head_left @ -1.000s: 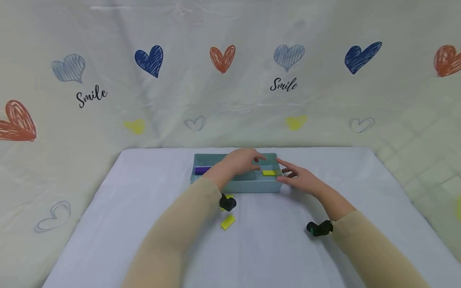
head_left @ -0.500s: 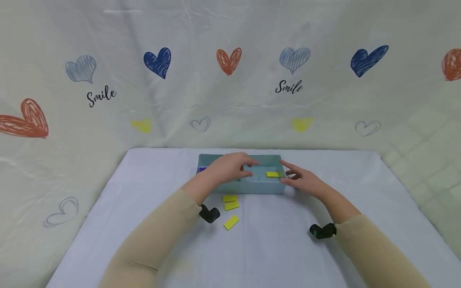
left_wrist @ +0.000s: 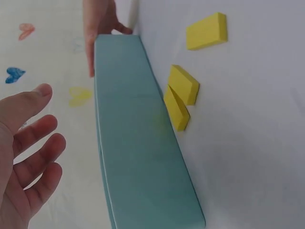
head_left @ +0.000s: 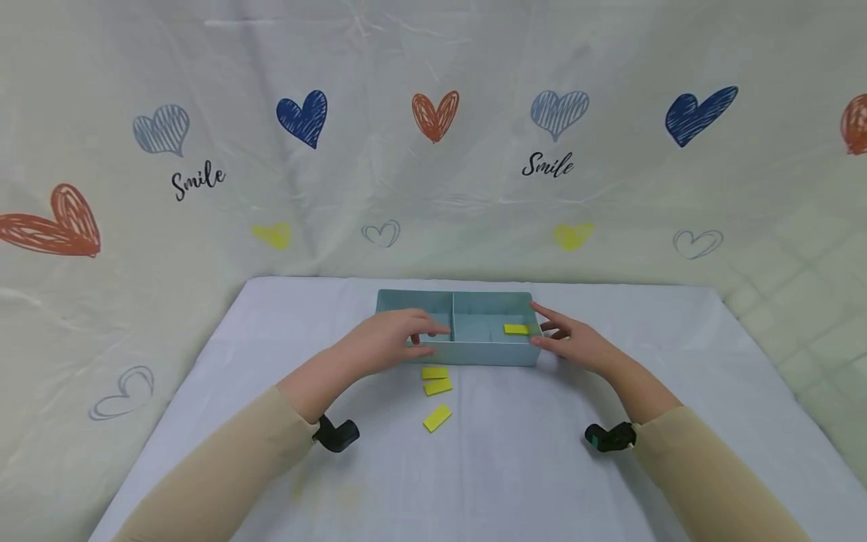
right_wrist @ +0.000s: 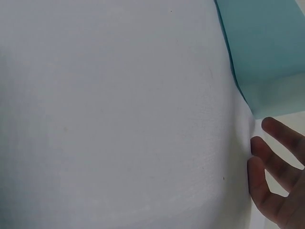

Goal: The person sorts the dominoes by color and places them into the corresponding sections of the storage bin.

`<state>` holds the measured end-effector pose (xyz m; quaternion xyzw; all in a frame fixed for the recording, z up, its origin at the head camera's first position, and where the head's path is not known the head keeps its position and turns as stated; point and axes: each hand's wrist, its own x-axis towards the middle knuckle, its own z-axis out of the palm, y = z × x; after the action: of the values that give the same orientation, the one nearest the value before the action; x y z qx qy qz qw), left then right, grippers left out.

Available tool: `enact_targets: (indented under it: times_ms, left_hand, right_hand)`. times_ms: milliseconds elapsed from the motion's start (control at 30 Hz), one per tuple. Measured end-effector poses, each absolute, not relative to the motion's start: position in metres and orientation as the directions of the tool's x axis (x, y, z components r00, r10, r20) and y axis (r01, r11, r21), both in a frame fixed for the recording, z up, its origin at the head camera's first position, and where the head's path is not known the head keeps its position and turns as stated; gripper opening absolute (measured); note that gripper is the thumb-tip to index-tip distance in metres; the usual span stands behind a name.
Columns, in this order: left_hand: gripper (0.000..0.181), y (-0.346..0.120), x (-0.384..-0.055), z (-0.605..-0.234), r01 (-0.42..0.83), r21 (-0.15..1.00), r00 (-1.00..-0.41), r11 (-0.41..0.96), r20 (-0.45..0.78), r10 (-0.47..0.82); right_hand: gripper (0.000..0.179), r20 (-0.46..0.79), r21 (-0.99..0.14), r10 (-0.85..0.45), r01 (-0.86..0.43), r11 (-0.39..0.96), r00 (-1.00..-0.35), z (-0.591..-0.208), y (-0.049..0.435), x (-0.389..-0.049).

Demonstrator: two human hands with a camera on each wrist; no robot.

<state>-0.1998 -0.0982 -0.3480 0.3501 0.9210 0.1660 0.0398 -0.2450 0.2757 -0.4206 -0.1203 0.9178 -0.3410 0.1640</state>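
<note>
A teal divided box (head_left: pixel 484 354) stands on the table. My left hand (head_left: pixel 382 339) hovers at its left compartment, fingers loosely bent and apart; the left wrist view shows nothing in this hand (left_wrist: pixel 28 157). My right hand (head_left: pixel 576 345) rests at the box's right end, index fingertip by the far corner and thumb by the near one. In the right wrist view the other fingers (right_wrist: pixel 276 171) hang loosely below that end. One yellow block (head_left: pixel 516 330) lies in the right compartment. My left hand covers part of the left compartment.
In front of the box, two yellow blocks (head_left: pixel 436 380) lie close together, and a third yellow block (head_left: pixel 437 418) sits nearer me at a slant. A white cloth (head_left: pixel 508 467) covers the table. Behind it hangs a sheet (head_left: pixel 474 203) printed with hearts.
My left hand has drawn back leftward from over the right compartment to the left one, uncovering the divider and the loose yellow blocks. The purple piece is hidden now. My right hand stays put.
</note>
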Motion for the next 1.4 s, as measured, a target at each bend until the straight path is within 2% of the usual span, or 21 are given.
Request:
enact_targets:
  times_ms: [200, 400, 700, 1033, 1400]
  left_hand:
    - [0.043, -0.111, -0.185, -0.352, 0.609, 0.339, -0.77, 0.717, 0.036, 0.636]
    - [0.039, -0.115, -0.172, -0.367, 0.67, 0.281, -0.715, 0.687, -0.007, 0.699]
    - [0.036, -0.107, -0.16, -0.397, 0.709, 0.268, -0.656, 0.652, -0.086, 0.75]
    - [0.038, -0.093, -0.152, -0.418, 0.671, 0.265, -0.677, 0.692, -0.16, 0.718]
    - [0.04, -0.085, -0.147, -0.417, 0.673, 0.256, -0.676, 0.694, -0.166, 0.718]
  right_hand:
    - [0.085, -0.231, -0.665, -0.319, -0.091, 0.742, -0.919, -0.422, 0.276, -0.246]
    - [0.083, -0.221, -0.666, -0.326, -0.101, 0.739, -0.919, -0.42, 0.272, -0.246]
    - [0.081, -0.215, -0.667, -0.336, -0.113, 0.736, -0.917, -0.416, 0.272, -0.246]
    - [0.081, -0.213, -0.664, -0.331, -0.113, 0.74, -0.919, -0.422, 0.275, -0.247]
    - [0.081, -0.219, -0.656, -0.324, -0.106, 0.747, -0.92, -0.422, 0.276, -0.245]
